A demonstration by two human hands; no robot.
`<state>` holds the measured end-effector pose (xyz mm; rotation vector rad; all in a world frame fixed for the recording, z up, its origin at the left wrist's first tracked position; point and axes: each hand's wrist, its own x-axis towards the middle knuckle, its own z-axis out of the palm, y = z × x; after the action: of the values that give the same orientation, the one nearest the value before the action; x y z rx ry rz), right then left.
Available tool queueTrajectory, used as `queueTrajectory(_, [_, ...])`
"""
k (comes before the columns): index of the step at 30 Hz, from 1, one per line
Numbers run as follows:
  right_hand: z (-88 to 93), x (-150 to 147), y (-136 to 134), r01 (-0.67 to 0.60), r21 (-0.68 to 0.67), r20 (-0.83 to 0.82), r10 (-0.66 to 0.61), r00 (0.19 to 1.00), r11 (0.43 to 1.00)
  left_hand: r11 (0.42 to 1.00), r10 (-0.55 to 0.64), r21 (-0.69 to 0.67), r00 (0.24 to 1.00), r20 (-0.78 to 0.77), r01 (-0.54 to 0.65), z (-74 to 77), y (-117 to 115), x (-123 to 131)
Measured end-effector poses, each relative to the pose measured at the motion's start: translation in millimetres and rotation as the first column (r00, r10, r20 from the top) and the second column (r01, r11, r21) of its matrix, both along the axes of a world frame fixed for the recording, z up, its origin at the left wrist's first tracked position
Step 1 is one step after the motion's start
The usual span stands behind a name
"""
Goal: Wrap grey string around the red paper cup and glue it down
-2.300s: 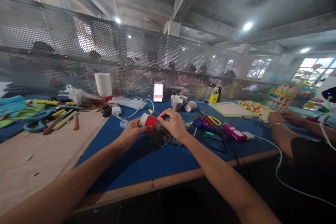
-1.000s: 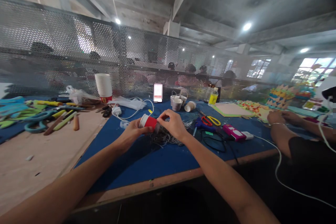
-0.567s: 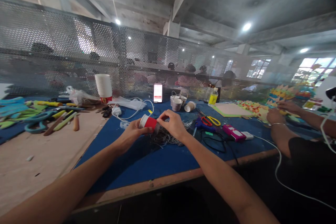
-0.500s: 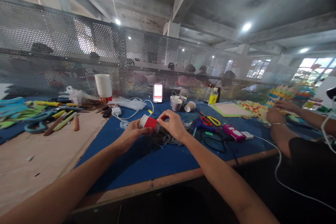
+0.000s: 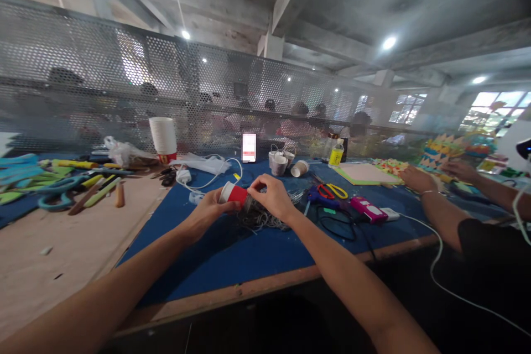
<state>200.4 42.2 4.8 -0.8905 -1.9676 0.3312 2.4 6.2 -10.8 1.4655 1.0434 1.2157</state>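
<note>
My left hand [image 5: 206, 208] is closed around a red and white paper cup [image 5: 236, 194], which lies tilted on its side with the white end to the left. Grey cord [image 5: 250, 203] covers the cup's right end. There my right hand [image 5: 269, 194] pinches with thumb and fingertips at the cord; the exact strand is hidden by the fingers. A loose tangle of grey cord [image 5: 267, 220] rests on the blue table cover [image 5: 232, 265] just below both hands.
Farther back stand cord-covered cups [image 5: 279, 161], a cup on its side [image 5: 300, 168], a lit phone [image 5: 249, 147] and a yellow-labelled bottle [image 5: 336, 153]. Stacked paper cups [image 5: 163, 135] and scissors [image 5: 62, 192] are left. Right are a magenta device [image 5: 368, 209] and a co-worker's hands [image 5: 418, 180].
My two hands and the cup have hardly moved. At the right, the co-worker's nearer hand has shifted left and the other hand slightly right.
</note>
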Motion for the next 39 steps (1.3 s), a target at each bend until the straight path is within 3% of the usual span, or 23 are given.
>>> queueTrajectory(11, [-0.9, 1.9, 3.3, -0.024, -0.037, 0.007, 0.024, 1.0, 0.999, 1.0, -0.02, 0.002, 1.0, 0.022, 0.02, 5.2, -4.5, 1.4])
queueTrajectory(26, [-5.4, 2.0, 8.9, 0.103, 0.008, -0.155, -0.101, 0.983, 0.995, 1.0, -0.02, -0.016, 0.975, 0.222, 0.025, 2.7, 1.7, -3.6])
queueTrajectory(33, [-5.7, 1.7, 1.5, -0.115, -0.181, -0.094, 0.099, 0.991, 0.977, 0.998, 0.002, -0.053, 0.943, 0.334, 0.016, 2.1, 8.0, -8.2])
queueTrajectory(39, [-6.3, 0.0, 0.9, -0.189, -0.17, -0.09, 0.176, 0.98, 0.967, 0.996, -0.007, -0.08, 0.917, 0.398, 0.042, 8.8, 1.8, -6.3])
